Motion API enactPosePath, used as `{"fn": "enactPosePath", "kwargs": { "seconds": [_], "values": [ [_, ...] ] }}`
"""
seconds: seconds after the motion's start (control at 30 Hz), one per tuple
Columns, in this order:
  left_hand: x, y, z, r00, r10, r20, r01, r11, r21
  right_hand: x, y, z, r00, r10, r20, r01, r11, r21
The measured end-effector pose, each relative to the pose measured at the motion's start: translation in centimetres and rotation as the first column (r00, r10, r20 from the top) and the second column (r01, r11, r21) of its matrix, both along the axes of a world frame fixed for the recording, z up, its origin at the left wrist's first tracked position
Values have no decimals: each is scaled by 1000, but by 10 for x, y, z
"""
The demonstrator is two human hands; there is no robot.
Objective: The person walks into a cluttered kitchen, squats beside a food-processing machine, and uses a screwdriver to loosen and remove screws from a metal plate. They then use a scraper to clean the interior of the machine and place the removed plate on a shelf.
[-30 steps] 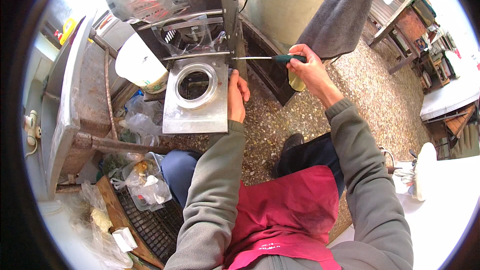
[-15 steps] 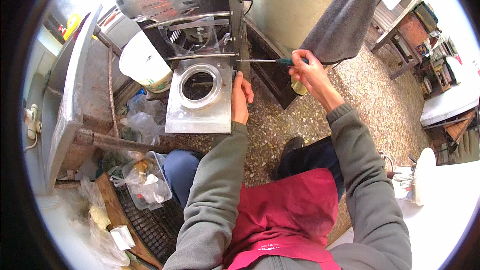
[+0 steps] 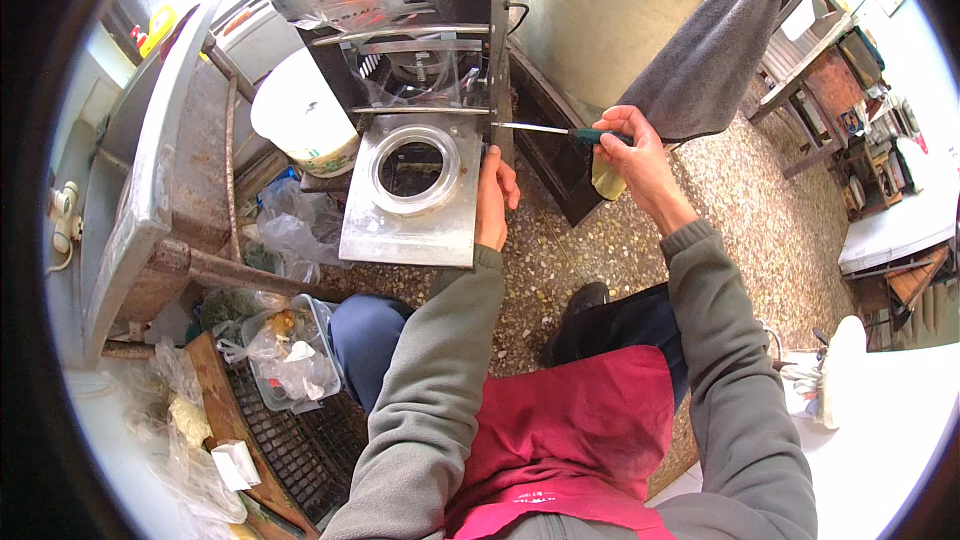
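Right hand (image 3: 632,145): I grip the screwdriver (image 3: 560,131), its tip left at the machine's frame.
Left hand (image 3: 493,198): I clasp the steel plate (image 3: 400,225)'s right edge.

A speckled terrazzo floor (image 3: 790,230) is seen spreading across the right half of the room, washed in bright daylight. A pale concrete wall (image 3: 610,10) is found at the top centre, with a grey cloth (image 3: 720,50) hung against it. Wooden furniture (image 3: 830,90) is crowded into the upper right, piled with what may be tools, though that corner is too small to read. A white tabletop (image 3: 900,225) is caught at the right edge. On the left, a worn metal bench (image 3: 150,190) is stretched along the rim, and a black grid mat (image 3: 290,440) is laid below it.
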State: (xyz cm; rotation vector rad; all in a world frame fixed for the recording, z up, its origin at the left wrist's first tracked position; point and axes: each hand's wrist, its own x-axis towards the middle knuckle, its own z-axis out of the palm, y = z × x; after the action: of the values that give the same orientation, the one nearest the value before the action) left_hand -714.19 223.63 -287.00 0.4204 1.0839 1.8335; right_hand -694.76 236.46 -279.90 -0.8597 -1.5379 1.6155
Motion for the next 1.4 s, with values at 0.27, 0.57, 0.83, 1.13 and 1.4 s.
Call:
{"fn": "enactPosePath", "kwargs": {
  "seconds": [0.27, 0.57, 0.83, 1.13, 1.4],
  "values": [
    [0, 0, 0, 1000, -1, -8, 1, 1000, 14, 0, 8, -6, 999, 32, -36, -38, 983, -181],
    [0, 2, -1, 999, 10, -50, -9, 1000, 4, 3, 3, 0, 999, 50, -13, -51, 977, -205],
    [1, 1, -2, 1000, -6, -22, 6, 1000, 12, 2, 0, -1, 999, -43, 2, 43, 999, 2],
    [0, 1, -4, 999, -14, -38, 14, 1000, 13, 1, 2, -3, 991, -41, 131, 21, 989, 149],
    [0, 1, 0, 1000, -5, -31, 5, 1000, -4, 5, 2, -1, 987, 7, 161, 26, 980, -199]
  ]
}}
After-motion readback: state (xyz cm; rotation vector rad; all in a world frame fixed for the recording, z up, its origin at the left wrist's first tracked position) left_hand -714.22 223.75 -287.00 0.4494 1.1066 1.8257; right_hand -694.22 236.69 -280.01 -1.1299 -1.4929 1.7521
